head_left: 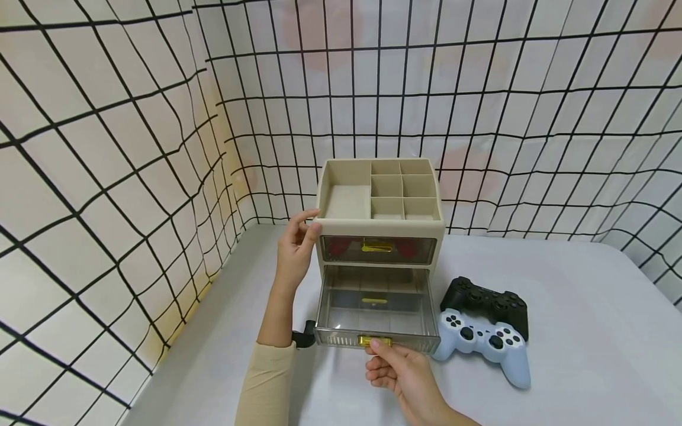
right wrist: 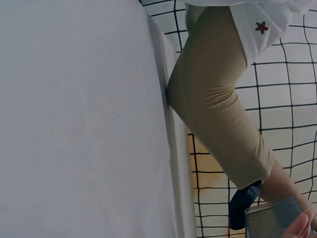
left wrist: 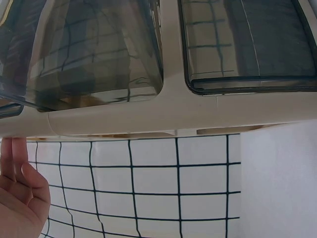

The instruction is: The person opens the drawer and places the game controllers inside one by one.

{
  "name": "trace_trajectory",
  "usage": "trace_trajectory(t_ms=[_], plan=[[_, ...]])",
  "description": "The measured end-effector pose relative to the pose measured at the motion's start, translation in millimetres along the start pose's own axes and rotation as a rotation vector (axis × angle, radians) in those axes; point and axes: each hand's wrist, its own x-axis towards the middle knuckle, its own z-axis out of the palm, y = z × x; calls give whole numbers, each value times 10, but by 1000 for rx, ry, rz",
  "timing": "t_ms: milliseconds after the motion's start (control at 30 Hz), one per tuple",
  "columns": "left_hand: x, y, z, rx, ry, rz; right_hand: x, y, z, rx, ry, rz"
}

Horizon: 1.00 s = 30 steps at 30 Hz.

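Note:
A cream desktop organizer [head_left: 380, 227] with open compartments on top stands on the table. Its upper drawer [head_left: 341, 251] is in place, with red shapes showing through the tinted front. The clear lower drawer [head_left: 325, 307] stands pulled out. At its front, my right hand [head_left: 407, 376] pinches the gold handle [head_left: 363, 341], thumb on top and fingers curled below. My left hand [head_left: 295, 248] touches the organizer's left side near the top front corner. In the left wrist view its fingers [left wrist: 19, 148] reach straight to the cream edge. The right wrist view catches only fingertips [right wrist: 299, 225] beside the drawer corner [right wrist: 272, 218].
A light blue game controller [head_left: 492, 343] and a black one [head_left: 487, 299] lie together right of the drawer. Black wire grid panels [head_left: 378, 97] stand behind and along the sides of the white table [head_left: 565, 307]. A dark device [head_left: 305, 335] is at my left wrist.

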Motion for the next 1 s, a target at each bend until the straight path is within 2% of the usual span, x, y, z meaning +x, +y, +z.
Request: trace_trajectory(t_ms=[300,467,633,767,933,1000], plan=[[-9,-2,3,-6,-3,-7,-12,3,-8,-7,-4,10],[-8,3,5,-7,0,-9,-15,-10,-38,-26,-34,5],[1,17,-2,-2,1,-11,-43,-34,-130,-102,-126,9],[7,27,-7,5,0,-17,-66,-39,-258,-229,-200,27],[2,22,-6,2,-2,-21,-73,-83,-496,-394,-314,85],[-2,15,-6,-1,-2,-19,-77,-124,-616,-428,-378,106]])
